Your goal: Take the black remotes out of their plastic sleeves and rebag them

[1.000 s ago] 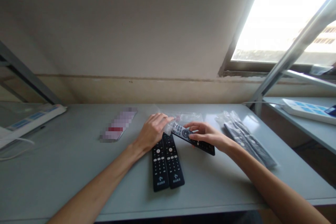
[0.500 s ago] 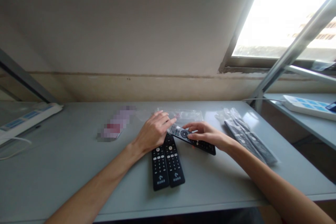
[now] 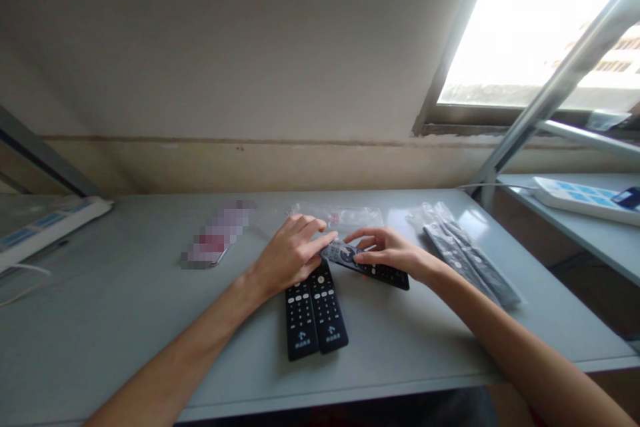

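My right hand is closed around a black remote control, thumb on its button face and fingers along the far side. That remote lies slanted, its left end raised beside my left hand. The fingers of my left hand are bent and pinch at that left end; their exact hold is partly hidden. Below my left hand, two more black remotes lie side by side, a left remote and a right remote. My left hand covers their upper ends.
Crumpled clear plastic bags lie behind my hands. At the right are bagged remotes. A blurred-out phone-shaped item lies on the left. Power strips stand at the far left and right. A metal post rises by the window.
The remote in my right hand has tilted slightly, and my left fingers have shifted a little at its end. The whole view has moved slightly.
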### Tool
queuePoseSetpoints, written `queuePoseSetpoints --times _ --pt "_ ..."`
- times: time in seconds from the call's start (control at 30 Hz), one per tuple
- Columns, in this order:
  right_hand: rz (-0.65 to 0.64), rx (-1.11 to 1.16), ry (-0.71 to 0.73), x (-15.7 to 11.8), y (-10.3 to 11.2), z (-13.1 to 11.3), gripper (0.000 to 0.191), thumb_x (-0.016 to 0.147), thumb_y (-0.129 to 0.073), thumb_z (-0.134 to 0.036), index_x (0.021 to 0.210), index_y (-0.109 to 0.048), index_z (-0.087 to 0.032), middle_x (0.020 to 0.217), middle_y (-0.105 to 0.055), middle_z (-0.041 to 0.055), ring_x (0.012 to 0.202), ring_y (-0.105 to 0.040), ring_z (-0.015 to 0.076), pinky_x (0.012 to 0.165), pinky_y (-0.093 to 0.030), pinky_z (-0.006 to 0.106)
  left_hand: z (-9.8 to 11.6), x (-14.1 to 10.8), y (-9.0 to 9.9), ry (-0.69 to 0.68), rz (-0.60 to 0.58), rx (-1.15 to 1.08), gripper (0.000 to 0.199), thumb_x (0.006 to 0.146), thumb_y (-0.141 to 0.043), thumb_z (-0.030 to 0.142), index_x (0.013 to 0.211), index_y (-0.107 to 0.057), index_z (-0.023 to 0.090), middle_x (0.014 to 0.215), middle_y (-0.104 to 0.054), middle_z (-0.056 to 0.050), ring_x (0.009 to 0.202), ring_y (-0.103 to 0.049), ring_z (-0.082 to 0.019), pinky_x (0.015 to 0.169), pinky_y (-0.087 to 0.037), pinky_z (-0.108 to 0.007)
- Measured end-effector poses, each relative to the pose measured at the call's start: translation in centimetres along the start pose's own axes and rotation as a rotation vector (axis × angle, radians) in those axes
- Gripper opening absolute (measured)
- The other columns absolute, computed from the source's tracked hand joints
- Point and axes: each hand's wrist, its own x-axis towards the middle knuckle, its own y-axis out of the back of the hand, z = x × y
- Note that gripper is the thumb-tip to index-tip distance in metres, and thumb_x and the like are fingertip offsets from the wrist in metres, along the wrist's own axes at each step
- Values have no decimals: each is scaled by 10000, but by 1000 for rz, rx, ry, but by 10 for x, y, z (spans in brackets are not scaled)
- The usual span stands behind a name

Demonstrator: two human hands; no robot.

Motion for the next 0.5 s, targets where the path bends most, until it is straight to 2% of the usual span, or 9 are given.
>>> queuePoseSetpoints --times 0.13,0.23,0.37,0.5 --pt "-2 -29 19 -2 -2 -4 561 842 -838 -464 1281 -628 -186 865 -732 29 729 -712 174 628 -517 254 4 3 3 -67 -6 19 371 938 -645 152 1310 -656 152 1380 -651 -140 1317 -537 -313 1152 -406 -516" --pt "-24 -54 76 -6 -8 -7 586 899 -781 -467 1375 -540 -223 929 -691 20 782 -682 162 671 -532 262 6 4 3 -112 -14 22 362 979 -594 154 1339 -631 159 1393 -670 -117 1355 -540 -294 1178 -398 -510" --pt "-18 -93 154 -8 -16 -5 580 949 -728 -438 1428 -447 -273 1080 -630 34 847 -614 137 717 -521 256 4 3 0 -162 -37 29 339 1010 -518 126 1327 -636 151 1266 -733 -118 1257 -624 -271 1121 -458 -477" --pt "3 -84 179 -7 -19 -3 677 883 -811 -383 1442 -443 -283 1126 -625 46 928 -609 158 783 -522 283 0 0 0 -131 -46 83 306 1029 -500 136 1292 -656 127 1151 -760 -135 1106 -687 -264 1012 -516 -456"
